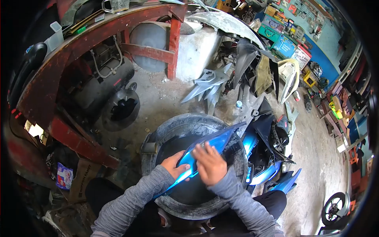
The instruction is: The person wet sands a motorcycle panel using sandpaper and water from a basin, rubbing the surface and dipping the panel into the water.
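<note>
Blue motorcycle fairing panel (219, 141) is over the large basin (193, 120), slanted, far end up toward the right, near end down to the left by the sleeve. Left hand (172, 165) grips it at its left edge, thumb across the blue face, fingers mostly hidden at the edge; likely steadies the panel and leaves the other hand free. Right hand (212, 166) is flat over the face, fingers extended, slightly spread, blurred; holds nothing, exact contact can't tell. Basin sits between the knees, directly under the panel, probably so drips land inside; dark liquid (192, 193) seems to be in it. More blue and black fairing parts (264, 174) lie just right of basin, within easy reach. Grey angular panels (207, 82) on floor beyond. Red wooden bench (152, 54) far left, loose wheel (333, 209) near right.
</note>
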Tool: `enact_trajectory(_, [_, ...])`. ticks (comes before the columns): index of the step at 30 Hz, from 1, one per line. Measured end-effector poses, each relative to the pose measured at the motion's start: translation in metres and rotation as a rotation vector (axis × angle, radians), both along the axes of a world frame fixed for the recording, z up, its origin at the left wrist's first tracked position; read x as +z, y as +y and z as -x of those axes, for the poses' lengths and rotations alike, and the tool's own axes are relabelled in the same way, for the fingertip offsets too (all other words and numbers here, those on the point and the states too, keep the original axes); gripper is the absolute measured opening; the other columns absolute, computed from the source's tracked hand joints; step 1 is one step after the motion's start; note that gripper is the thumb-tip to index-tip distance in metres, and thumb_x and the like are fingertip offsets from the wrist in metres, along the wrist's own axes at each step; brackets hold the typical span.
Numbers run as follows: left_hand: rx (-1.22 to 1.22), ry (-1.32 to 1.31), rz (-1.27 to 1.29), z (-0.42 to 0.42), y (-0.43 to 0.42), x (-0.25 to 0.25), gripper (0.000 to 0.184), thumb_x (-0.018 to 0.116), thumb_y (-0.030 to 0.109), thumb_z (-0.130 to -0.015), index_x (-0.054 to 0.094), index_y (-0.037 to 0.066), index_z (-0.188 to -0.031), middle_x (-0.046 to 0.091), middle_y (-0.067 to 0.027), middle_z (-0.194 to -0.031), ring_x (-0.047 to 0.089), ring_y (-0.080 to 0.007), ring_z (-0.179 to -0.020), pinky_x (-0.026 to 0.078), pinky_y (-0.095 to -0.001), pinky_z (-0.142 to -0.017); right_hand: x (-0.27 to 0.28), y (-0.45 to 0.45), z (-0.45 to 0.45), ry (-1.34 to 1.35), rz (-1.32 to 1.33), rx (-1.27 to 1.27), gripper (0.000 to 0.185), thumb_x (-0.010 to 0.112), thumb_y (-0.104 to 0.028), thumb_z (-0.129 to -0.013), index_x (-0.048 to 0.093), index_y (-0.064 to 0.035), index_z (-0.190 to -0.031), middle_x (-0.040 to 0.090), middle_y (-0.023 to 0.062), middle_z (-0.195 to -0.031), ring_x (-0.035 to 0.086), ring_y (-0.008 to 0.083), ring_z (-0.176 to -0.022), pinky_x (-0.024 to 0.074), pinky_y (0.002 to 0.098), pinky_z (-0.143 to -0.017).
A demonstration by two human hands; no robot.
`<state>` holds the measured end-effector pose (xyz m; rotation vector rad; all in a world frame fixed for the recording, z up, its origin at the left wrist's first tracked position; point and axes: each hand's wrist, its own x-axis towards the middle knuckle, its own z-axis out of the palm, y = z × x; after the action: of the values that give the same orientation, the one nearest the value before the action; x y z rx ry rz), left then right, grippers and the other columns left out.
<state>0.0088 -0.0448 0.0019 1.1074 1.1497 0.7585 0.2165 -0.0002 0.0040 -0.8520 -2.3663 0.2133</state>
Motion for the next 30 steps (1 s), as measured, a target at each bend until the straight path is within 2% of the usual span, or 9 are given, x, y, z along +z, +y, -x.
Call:
enact_trajectory(5, [0.004,0.15,-0.114,-0.002,-0.003,0.001,0.055,0.064,0.013,-0.097,0.039,-0.004,-0.144,0.065,-0.0179,-0.117,0.072,-0.021,-0.088,0.059,-0.0335,-0.081,-0.013,0.022,-0.022,0.105,0.039,-0.198,0.037,0.06,-0.005,-0.087,0.068,-0.0045,-0.124,0.065,0.0187,-0.129,0.055,0.043,-0.128,0.0422,0.0517,-0.109])
enact_trajectory(9, [-0.037,0.237,-0.126,-0.005,-0.002,0.016,0.052,0.065,0.013,-0.096,0.043,-0.005,-0.14,0.068,-0.0161,-0.108,0.073,-0.0205,-0.084,0.059,-0.0333,-0.079,0.01,0.01,0.006,0.0,0.071,-0.018,0.036,0.061,-0.007,-0.087,0.068,-0.0046,-0.122,0.066,0.0177,-0.128,0.056,0.0432,-0.127,0.0421,0.0525,-0.109])
enact_trajectory(12, [-0.016,0.298,-0.275,-0.002,0.001,-0.027,0.045,0.065,0.012,-0.096,0.048,-0.005,-0.134,0.068,-0.0161,-0.106,0.073,-0.0207,-0.083,0.058,-0.0336,-0.079,0.011,-0.004,-0.003,0.027,0.069,0.024,0.035,0.061,-0.007,-0.086,0.069,-0.0039,-0.12,0.065,0.0166,-0.131,0.055,0.0425,-0.129,0.0419,0.0529,-0.109])
enact_trajectory(13, [0.015,0.164,-0.072,-0.006,-0.002,0.003,0.041,0.065,0.013,-0.097,0.05,-0.005,-0.13,0.069,-0.0168,-0.105,0.073,-0.0197,-0.083,0.058,-0.0337,-0.08,0.007,0.002,-0.008,0.036,0.065,-0.048,0.036,0.061,-0.007,-0.086,0.069,-0.0039,-0.121,0.065,0.0165,-0.131,0.054,0.0422,-0.13,0.0417,0.0528,-0.109])
enact_trajectory(17, [-0.032,0.24,-0.051,-0.005,0.003,0.022,0.04,0.066,0.014,-0.096,0.052,-0.005,-0.129,0.069,-0.0171,-0.105,0.072,-0.017,-0.083,0.058,-0.033,-0.08,0.008,0.008,0.004,0.017,0.064,-0.066,0.036,0.06,-0.007,-0.086,0.069,-0.0039,-0.121,0.065,0.0168,-0.132,0.054,0.0417,-0.13,0.0404,0.0525,-0.11])
enact_trajectory(20, [-0.004,0.327,-0.255,-0.005,-0.001,0.021,0.038,0.066,0.014,-0.097,0.053,-0.005,-0.127,0.069,-0.0165,-0.104,0.072,-0.0171,-0.082,0.058,-0.0328,-0.08,0.023,-0.009,0.011,-0.001,0.06,0.029,0.036,0.059,-0.006,-0.085,0.07,-0.0035,-0.119,0.066,0.0174,-0.13,0.055,0.0417,-0.129,0.0401,0.0525,-0.111])
enact_trajectory(22, [-0.027,0.213,-0.164,-0.004,0.001,0.007,0.039,0.067,0.014,-0.096,0.053,-0.006,-0.127,0.07,-0.0183,-0.104,0.072,-0.0171,-0.084,0.058,-0.0336,-0.08,0.02,-0.006,-0.003,0.022,0.04,-0.049,0.034,0.059,-0.006,-0.085,0.07,-0.0029,-0.118,0.066,0.0174,-0.128,0.056,0.0417,-0.128,0.0404,0.0526,-0.11])
enact_trajectory(26, [-0.025,0.373,-0.209,-0.013,-0.002,0.008,0.04,0.067,0.013,-0.095,0.052,-0.006,-0.127,0.07,-0.0182,-0.103,0.074,-0.0204,-0.083,0.058,-0.0341,-0.08,0.011,0.015,0.002,-0.019,0.013,-0.146,0.039,0.062,-0.008,-0.083,0.067,-0.0058,-0.122,0.067,0.0168,-0.124,0.056,0.0421,-0.126,0.041,0.0536,-0.109])
enact_trajectory(30, [-0.021,0.311,-0.305,-0.003,0.003,-0.006,0.041,0.067,0.015,-0.095,0.052,-0.006,-0.127,0.071,-0.018,-0.101,0.075,-0.0229,-0.081,0.058,-0.0349,-0.081,0.02,-0.019,0.005,0.047,0.058,0.003,0.034,0.06,-0.004,-0.085,0.069,-0.0011,-0.117,0.067,0.0198,-0.126,0.056,0.0426,-0.127,0.0399,0.0541,-0.11])
